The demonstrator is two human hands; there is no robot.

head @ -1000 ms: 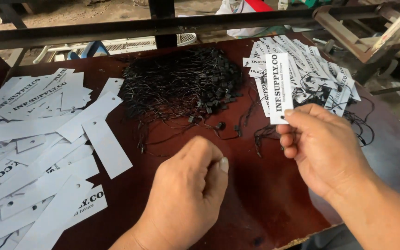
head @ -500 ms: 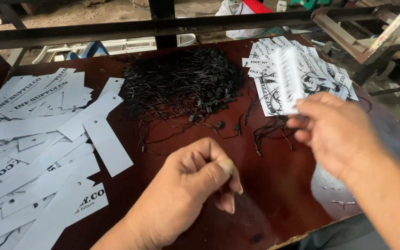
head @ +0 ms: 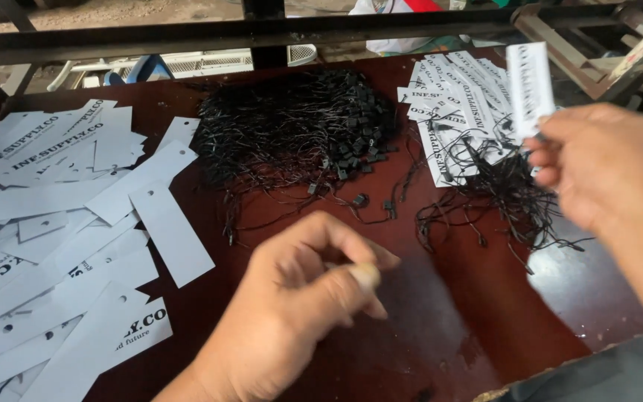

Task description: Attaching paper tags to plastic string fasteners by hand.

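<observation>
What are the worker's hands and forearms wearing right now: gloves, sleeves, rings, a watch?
Both hands are bare. The left hand has no glove and no ring that shows, and its forearm is uncovered down to the frame edge. The right hand is also ungloved, blurred by motion, with no sleeve, watch or band visible on the wrist and forearm.

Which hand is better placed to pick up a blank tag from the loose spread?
Left, probably. The left hand hovers, holding nothing visible, beside the blank tags spread on its side of the table. The right hand already holds a tag up on the far side.
</observation>
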